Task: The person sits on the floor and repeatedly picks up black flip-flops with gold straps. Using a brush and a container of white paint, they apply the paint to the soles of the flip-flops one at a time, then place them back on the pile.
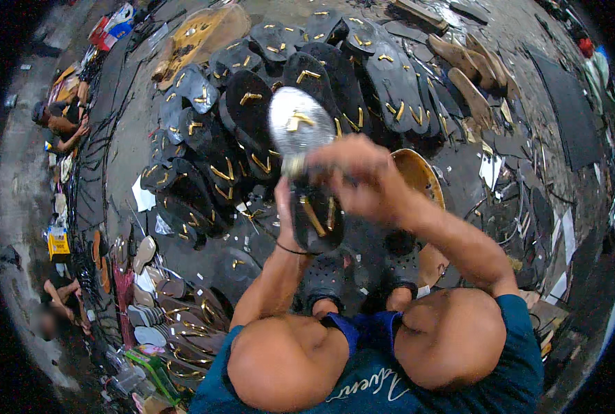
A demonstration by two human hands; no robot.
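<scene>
My left hand (pixel 286 215) grips the side of a sandal sole (pixel 314 231) held above my feet. Its near part is black with gold strap ends showing on it. Beyond the hands, a shiny silvery oval part (pixel 299 117) with a bent gold piece lines up with it; whether both are one piece I cannot tell. My right hand (pixel 354 176) crosses the middle, fingers curled and smeared by motion, so what they hold is unclear. Just past the hands lies a spread of black sandal soles (pixel 249 96) with gold V-shaped strap pieces.
A yellowish bowl (pixel 418 172) stands beside my right forearm. Wooden shoe forms (pixel 470 93) lie at the far right, near a dark flat sheet (pixel 563 103). Finished-looking sandals (pixel 187 317) are stacked at the near left. Two other people (pixel 66 124) sit along the left edge.
</scene>
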